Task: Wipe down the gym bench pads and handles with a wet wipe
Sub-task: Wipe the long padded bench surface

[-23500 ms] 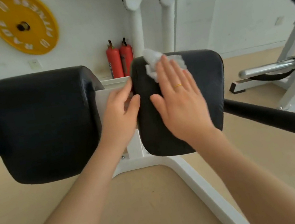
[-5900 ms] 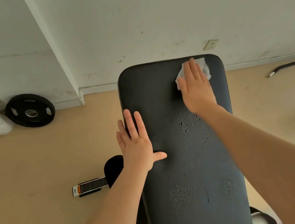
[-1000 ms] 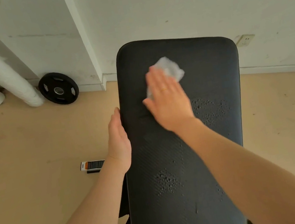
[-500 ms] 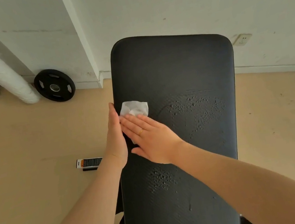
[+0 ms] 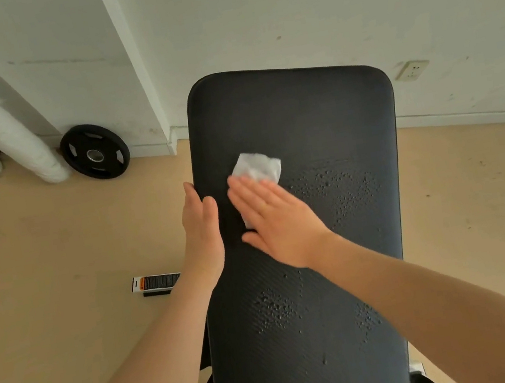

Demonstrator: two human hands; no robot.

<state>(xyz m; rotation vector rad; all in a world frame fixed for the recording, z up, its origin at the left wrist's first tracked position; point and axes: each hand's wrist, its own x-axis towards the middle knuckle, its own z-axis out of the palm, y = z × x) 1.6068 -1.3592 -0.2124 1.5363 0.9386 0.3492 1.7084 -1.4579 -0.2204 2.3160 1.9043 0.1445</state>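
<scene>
Hands: right hand (image 5: pixel 278 220) flat, half-hiding wet wipe (image 5: pixel 257 167) on bench pad (image 5: pixel 315 112).

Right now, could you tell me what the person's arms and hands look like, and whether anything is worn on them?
Both forearms are bare up to the frame edge: no sleeves, gloves, watch or wristband show. The left hand carries nothing visible. The right hand is motion-blurred, so I cannot tell whether a finger bears a ring.

White wipe (image 5: pixel 257 166) on black pad (image 5: pixel 292 116)
</scene>
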